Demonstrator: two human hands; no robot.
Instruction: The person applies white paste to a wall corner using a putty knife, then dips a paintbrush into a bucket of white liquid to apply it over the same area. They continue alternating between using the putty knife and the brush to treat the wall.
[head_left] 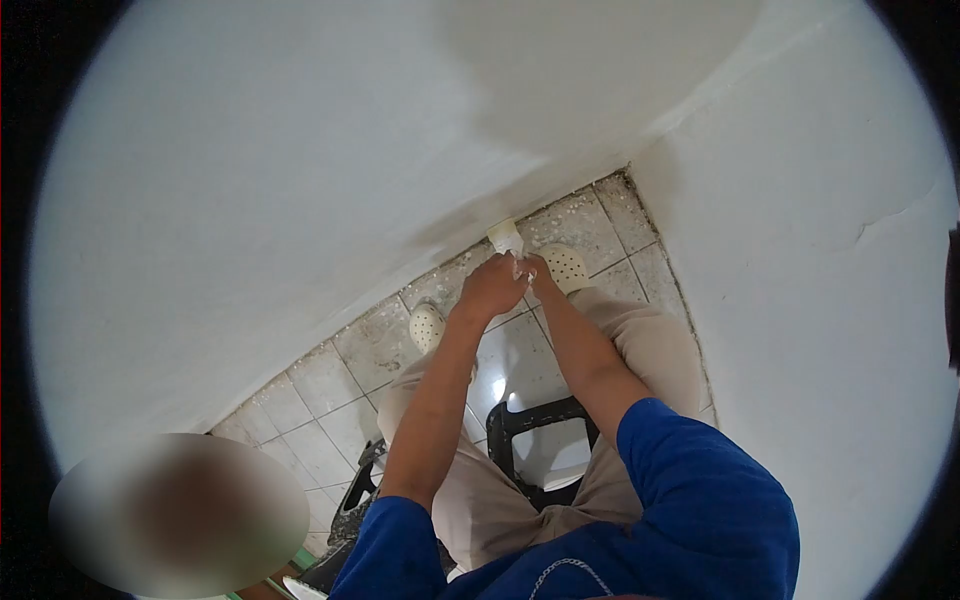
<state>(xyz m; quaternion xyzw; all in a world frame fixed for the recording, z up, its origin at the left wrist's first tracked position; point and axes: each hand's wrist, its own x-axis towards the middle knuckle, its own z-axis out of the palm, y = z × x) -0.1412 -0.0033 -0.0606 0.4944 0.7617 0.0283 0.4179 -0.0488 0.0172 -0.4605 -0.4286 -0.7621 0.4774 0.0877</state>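
A pale, wide-headed tool that looks like a paintbrush (506, 237) is held low, its cream end against the foot of the wall (280, 200). My left hand (492, 286) is closed around its near end. Close against it, my right hand (538, 274) has its fingers curled in, with whitish smears or material between the two hands. What the right fingers grip is hidden. The wall above the brush shows a large greyer patch (600, 70).
A second wall (820, 300) meets the first in a corner at the right. Stained floor tiles (375, 345) lie below, with cream clogs (427, 326) on my feet. A black stool frame (545, 412) stands between my legs. Another dark object (352, 515) is at lower left.
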